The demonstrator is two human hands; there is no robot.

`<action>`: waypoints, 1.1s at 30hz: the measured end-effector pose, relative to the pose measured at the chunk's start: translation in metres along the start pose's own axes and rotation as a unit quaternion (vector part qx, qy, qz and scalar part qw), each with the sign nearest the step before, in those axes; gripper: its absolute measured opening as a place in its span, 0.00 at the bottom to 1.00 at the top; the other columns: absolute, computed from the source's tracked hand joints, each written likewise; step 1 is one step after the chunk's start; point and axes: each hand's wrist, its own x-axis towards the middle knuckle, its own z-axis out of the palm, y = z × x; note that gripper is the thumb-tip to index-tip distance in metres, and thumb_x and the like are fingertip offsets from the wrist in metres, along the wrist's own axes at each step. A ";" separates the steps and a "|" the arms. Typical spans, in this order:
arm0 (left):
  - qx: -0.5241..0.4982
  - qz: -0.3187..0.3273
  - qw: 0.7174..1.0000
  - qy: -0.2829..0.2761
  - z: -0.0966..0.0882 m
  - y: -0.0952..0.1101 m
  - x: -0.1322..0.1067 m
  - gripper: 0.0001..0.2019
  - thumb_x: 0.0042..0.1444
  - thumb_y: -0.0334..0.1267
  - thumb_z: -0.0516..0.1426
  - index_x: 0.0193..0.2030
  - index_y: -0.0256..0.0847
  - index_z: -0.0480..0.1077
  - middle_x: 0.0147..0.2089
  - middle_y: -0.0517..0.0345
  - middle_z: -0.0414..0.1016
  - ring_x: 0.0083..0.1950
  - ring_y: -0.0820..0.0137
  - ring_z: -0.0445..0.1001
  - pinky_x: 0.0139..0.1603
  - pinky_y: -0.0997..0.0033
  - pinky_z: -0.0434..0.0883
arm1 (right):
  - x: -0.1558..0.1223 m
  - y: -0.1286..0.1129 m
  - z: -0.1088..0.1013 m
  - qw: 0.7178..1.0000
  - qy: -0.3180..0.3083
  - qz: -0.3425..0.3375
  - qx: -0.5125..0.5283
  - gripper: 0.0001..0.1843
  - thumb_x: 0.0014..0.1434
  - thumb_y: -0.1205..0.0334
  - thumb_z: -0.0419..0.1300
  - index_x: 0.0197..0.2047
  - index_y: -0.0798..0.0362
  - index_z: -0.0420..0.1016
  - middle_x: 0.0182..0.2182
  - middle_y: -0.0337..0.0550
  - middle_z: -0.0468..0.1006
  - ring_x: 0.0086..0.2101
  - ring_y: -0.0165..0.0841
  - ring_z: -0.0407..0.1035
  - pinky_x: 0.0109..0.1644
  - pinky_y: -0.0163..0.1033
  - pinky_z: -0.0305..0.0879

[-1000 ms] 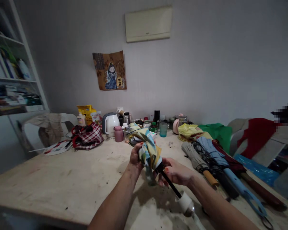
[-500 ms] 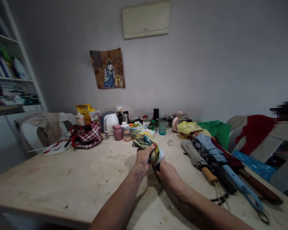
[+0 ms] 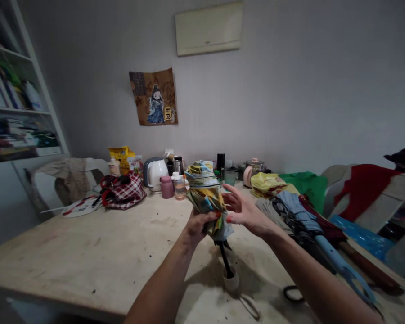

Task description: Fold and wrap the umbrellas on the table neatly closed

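Note:
A folded umbrella [image 3: 207,193] with a yellow, blue and white patterned canopy is held up over the table, tilted, its black shaft pointing down toward me. At the lower end of the shaft is a pale handle [image 3: 231,280] with a wrist loop [image 3: 250,307]. My left hand [image 3: 200,223] wraps around the lower canopy, thumb across the front. Just right of the cloth, my right hand [image 3: 241,209] has its fingers apart and curved; whether a fingertip touches the canopy I cannot tell.
Several closed umbrellas [image 3: 308,225] lie side by side at the right. Along the back stand a kettle [image 3: 156,174], a pink jar [image 3: 166,187] and a glass teapot [image 3: 253,170]. A checked bag [image 3: 124,191] sits at the left, a yellow plastic bag [image 3: 268,183] at the right.
My right hand has let go of the umbrella's lower part and moved up beside the canopy, fingers opening. The umbrella now stands more upright, its shaft and handle in sight.

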 end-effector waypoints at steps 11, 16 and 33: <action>0.233 0.174 0.943 -0.163 0.017 -0.001 -0.019 0.27 0.33 0.36 0.71 0.46 0.39 0.78 0.49 0.48 0.80 0.54 0.51 0.74 0.64 0.54 0.65 | -0.010 -0.027 0.042 0.972 0.105 -0.172 -0.122 0.29 0.39 0.67 0.70 0.47 0.55 0.68 0.45 0.48 0.79 0.43 0.40 0.74 0.49 0.43 0.72; 0.226 0.132 0.950 -0.168 0.036 -0.004 -0.026 0.22 0.31 0.26 0.67 0.39 0.38 0.80 0.46 0.50 0.81 0.53 0.51 0.75 0.64 0.56 0.65 | -0.029 -0.022 0.034 0.965 0.142 -0.159 -0.153 0.24 0.38 0.62 0.72 0.38 0.53 0.69 0.38 0.47 0.80 0.36 0.40 0.75 0.42 0.43 0.73; 0.226 0.042 0.963 -0.141 0.033 -0.026 -0.052 0.25 0.22 0.15 0.66 0.32 0.39 0.81 0.41 0.50 0.81 0.56 0.52 0.73 0.66 0.59 0.62 | -0.076 0.006 0.044 0.957 0.228 -0.085 -0.160 0.27 0.36 0.54 0.70 0.40 0.49 0.67 0.39 0.47 0.79 0.38 0.42 0.73 0.49 0.49 0.71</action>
